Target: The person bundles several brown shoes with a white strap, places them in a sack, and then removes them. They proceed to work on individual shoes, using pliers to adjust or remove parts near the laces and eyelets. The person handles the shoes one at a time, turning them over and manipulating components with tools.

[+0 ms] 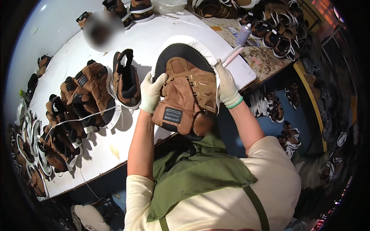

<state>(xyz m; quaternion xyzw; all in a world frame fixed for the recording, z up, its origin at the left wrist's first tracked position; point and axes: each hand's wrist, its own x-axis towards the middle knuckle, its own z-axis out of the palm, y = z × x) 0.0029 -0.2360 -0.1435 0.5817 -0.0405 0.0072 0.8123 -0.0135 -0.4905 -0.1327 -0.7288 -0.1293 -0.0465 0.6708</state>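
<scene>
I hold up one brown shoe (181,86) with a black toe and a white sole rim, its toe pointing away from me. My left hand (152,90), in a pale glove, is closed on the shoe's left side, thumb on the upper. On the other side, my right hand (228,84), gloved with a green cuff edge, grips the sole's edge. The fingers behind the shoe are hidden. Left of my left hand, a similar brown shoe (126,82) stands upright on the white table (111,148).
Several more brown shoes (94,86) crowd the table's left, with a white cord (83,118) lying across them. A spray can (243,34) stands at the far right beside a pink-white strip (233,56). Beyond are piled shoes (283,42); others (289,136) lie lower right.
</scene>
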